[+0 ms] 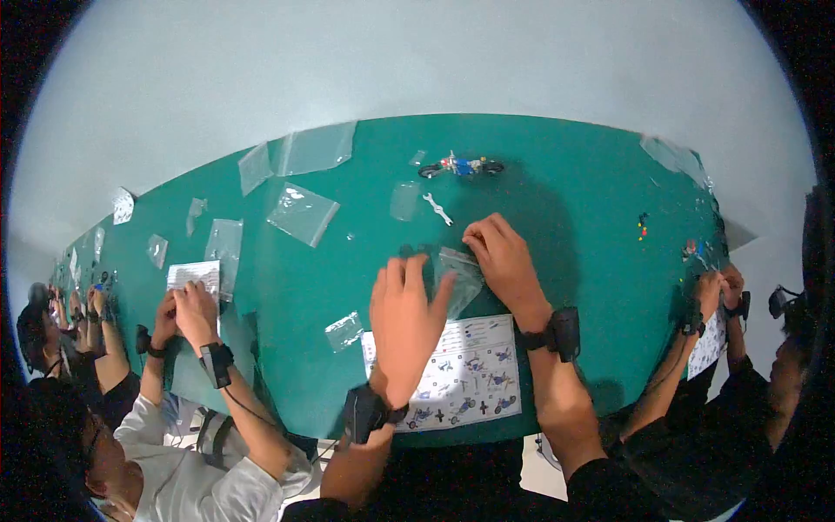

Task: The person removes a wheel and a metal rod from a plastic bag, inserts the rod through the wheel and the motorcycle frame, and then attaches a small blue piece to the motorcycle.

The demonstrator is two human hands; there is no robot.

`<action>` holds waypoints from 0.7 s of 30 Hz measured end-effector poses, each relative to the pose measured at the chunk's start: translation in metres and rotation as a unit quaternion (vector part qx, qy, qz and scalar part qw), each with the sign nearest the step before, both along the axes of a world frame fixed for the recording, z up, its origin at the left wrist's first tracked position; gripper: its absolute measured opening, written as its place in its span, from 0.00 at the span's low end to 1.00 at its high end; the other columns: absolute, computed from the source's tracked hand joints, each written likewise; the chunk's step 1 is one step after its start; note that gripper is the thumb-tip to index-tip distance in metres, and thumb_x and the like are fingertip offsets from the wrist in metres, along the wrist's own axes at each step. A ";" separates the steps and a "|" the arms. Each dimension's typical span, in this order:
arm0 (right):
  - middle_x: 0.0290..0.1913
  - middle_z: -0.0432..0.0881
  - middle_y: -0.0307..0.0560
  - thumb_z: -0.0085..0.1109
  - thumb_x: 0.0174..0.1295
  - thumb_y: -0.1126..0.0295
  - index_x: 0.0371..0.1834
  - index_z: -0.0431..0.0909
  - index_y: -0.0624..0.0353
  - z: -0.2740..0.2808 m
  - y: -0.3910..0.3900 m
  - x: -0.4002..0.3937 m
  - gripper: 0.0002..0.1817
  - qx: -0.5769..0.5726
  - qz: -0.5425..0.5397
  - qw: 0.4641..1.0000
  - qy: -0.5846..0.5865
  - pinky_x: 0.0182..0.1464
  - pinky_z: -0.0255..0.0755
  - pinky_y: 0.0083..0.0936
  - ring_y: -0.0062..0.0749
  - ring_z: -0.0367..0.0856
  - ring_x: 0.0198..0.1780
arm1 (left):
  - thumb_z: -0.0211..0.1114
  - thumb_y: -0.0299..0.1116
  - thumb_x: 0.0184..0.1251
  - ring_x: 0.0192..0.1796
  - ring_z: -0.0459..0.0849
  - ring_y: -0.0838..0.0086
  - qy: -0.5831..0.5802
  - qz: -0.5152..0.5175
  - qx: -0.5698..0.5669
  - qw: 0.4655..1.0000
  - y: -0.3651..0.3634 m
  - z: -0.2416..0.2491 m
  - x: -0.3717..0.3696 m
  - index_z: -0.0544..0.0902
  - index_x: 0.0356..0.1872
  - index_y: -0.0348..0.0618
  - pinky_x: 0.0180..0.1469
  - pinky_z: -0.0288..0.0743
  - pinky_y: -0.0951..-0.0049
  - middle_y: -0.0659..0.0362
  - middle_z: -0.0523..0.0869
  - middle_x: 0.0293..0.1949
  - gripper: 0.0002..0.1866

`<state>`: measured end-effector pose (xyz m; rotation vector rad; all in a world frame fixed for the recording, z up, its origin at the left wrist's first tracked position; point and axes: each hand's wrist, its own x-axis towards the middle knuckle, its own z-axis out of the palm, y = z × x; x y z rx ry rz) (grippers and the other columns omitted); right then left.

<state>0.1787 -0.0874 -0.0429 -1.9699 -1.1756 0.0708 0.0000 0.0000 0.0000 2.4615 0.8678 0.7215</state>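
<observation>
Slanting lengthwise beside right hand (507,268), clear bag (461,283), zip edge (457,257) facing away

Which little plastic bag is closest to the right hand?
The clear zip bag between the left hand and right hand, by the instruction sheet; the other bags lie farther off.

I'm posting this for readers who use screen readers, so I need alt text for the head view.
A person's left hand and right hand are close to a small clear bag and an illustrated sheet on a green table. Beyond are a white wrench and toy motorcycle. Other people sit on both sides.
</observation>
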 end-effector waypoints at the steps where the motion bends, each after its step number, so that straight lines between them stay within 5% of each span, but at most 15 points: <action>1: 0.49 0.87 0.55 0.70 0.73 0.71 0.52 0.86 0.60 0.005 -0.004 -0.005 0.09 0.018 0.001 1.000 0.001 0.52 0.83 0.43 0.52 0.89 0.50 | 0.81 0.39 0.68 0.51 0.88 0.50 0.019 -0.001 0.016 1.000 0.001 0.003 0.008 0.87 0.55 0.44 0.53 0.82 0.54 0.47 0.87 0.48 0.20; 8: 0.44 0.88 0.53 0.71 0.72 0.73 0.48 0.87 0.62 0.007 0.003 0.005 0.06 0.077 -0.036 0.992 0.094 0.47 0.83 0.38 0.48 0.90 0.43 | 0.85 0.30 0.57 0.43 0.87 0.50 -0.065 -0.096 0.016 0.993 0.027 -0.040 0.044 0.84 0.41 0.41 0.44 0.79 0.53 0.51 0.87 0.41 0.16; 14: 0.44 0.88 0.50 0.71 0.73 0.74 0.48 0.87 0.63 0.003 0.002 0.007 0.06 0.121 -0.045 0.984 0.126 0.46 0.81 0.34 0.41 0.89 0.42 | 0.78 0.22 0.68 0.43 0.93 0.61 -0.182 -0.099 -0.157 0.966 0.039 -0.043 0.054 0.88 0.50 0.39 0.46 0.84 0.63 0.52 0.93 0.44 0.12; 17: 0.43 0.88 0.48 0.71 0.73 0.75 0.48 0.87 0.63 0.002 0.000 0.005 0.06 0.135 -0.050 0.984 0.109 0.44 0.80 0.30 0.35 0.88 0.40 | 0.75 0.22 0.72 0.47 0.95 0.67 -0.143 -0.056 -0.244 0.958 0.036 -0.022 0.052 0.89 0.54 0.38 0.49 0.85 0.68 0.50 0.96 0.47 0.12; 21: 0.42 0.88 0.46 0.71 0.73 0.77 0.48 0.88 0.63 0.008 -0.001 -0.005 0.05 0.155 -0.049 0.962 0.220 0.41 0.79 0.26 0.28 0.87 0.36 | 0.74 0.23 0.74 0.46 0.95 0.68 -0.175 -0.082 -0.200 0.961 0.039 -0.030 0.050 0.90 0.52 0.36 0.49 0.85 0.69 0.49 0.96 0.45 0.09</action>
